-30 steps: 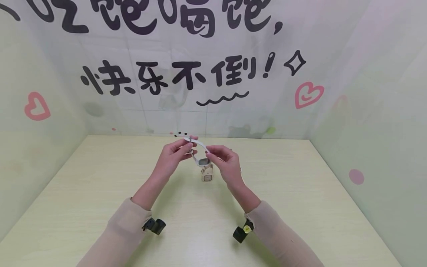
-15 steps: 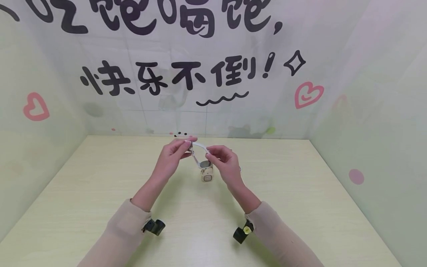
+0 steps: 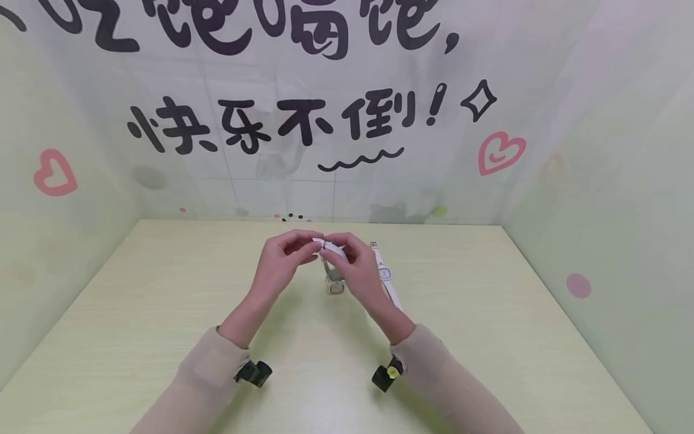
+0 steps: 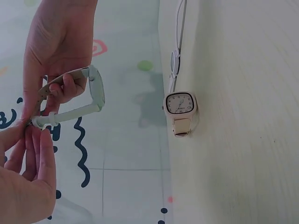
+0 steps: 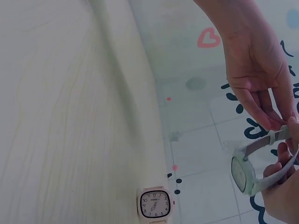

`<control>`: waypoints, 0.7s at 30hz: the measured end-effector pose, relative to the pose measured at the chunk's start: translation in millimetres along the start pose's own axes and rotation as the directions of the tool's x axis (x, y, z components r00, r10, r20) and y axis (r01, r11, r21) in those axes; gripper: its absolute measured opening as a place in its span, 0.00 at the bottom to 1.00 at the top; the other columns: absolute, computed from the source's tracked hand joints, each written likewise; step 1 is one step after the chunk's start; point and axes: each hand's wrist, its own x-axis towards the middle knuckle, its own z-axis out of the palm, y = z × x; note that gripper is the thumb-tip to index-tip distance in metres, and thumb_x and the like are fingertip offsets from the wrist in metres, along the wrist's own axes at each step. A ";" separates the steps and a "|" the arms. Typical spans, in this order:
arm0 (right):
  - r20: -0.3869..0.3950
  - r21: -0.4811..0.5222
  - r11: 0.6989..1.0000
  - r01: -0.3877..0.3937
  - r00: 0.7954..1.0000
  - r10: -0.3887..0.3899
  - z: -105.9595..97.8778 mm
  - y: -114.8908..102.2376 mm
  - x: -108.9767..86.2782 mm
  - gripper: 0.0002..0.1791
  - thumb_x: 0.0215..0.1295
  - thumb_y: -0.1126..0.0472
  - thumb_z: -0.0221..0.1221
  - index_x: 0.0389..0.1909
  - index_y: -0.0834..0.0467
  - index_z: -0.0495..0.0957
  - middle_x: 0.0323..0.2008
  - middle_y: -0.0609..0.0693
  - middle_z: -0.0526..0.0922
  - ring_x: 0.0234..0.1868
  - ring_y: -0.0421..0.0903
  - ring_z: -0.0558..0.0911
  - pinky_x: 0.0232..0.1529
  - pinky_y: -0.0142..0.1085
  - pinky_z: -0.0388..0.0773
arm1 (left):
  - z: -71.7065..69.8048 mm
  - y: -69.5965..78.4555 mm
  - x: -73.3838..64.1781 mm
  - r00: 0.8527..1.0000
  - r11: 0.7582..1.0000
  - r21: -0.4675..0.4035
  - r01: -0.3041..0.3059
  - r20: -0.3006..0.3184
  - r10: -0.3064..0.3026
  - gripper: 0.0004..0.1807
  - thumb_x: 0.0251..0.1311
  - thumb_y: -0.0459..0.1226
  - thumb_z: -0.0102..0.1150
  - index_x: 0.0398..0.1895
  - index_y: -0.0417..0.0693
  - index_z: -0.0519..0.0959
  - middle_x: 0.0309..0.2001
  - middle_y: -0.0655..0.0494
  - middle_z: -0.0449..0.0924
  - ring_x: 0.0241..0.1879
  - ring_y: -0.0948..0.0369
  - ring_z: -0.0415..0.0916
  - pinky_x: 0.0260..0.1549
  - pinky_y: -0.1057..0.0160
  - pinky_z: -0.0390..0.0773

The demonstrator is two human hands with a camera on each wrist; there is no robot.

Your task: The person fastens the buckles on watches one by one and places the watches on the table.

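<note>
Both hands hold a white wristwatch (image 3: pixel 335 275) up above the table, its strap bent into a loop with the case hanging at the bottom. My left hand (image 3: pixel 278 260) pinches the buckle end of the strap (image 4: pixel 77 113), thumb and fingers at the keeper loop. Curled round the other strap half, my right hand (image 3: pixel 359 265) has its fingertips meeting the left ones. The fingers hide most of the buckle. In the right wrist view the watch's round face (image 5: pixel 243 175) looks away to the side.
On the table (image 3: pixel 162 337) below the hands stands a beige watch (image 4: pixel 181 105) with a square dial. A second white watch (image 3: pixel 384 274) lies stretched out to the right, partly behind the right wrist. A printed backdrop (image 3: pixel 260 199) rises behind the table.
My hands have come together at the top of the loop, the right one shifting left. The strap ends now meet between the fingers. More of the white watch on the table shows.
</note>
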 end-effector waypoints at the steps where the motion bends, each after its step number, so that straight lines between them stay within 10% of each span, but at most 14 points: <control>1: -0.006 -0.011 1.000 0.005 1.000 -0.005 0.5 0.5 0.2 0.13 0.64 0.64 0.66 0.49 0.62 0.82 0.39 0.56 0.83 0.27 0.38 0.69 0.26 0.25 0.64 | 0.3 -0.2 -0.5 1.000 1.000 0.007 0.003 -0.006 -0.003 0.15 0.66 0.37 0.63 0.52 0.38 0.82 0.46 0.46 0.84 0.39 0.66 0.83 0.46 0.62 0.85; 21: -0.009 -0.033 0.999 0.035 0.999 -0.036 -1.7 5.4 -2.1 0.10 0.62 0.67 0.66 0.43 0.67 0.81 0.42 0.63 0.86 0.41 0.49 0.85 0.43 0.31 0.86 | -7.0 4.9 -0.3 0.999 0.992 -0.121 0.041 -0.031 -0.045 0.16 0.66 0.32 0.60 0.53 0.30 0.78 0.38 0.60 0.82 0.35 0.70 0.85 0.44 0.67 0.85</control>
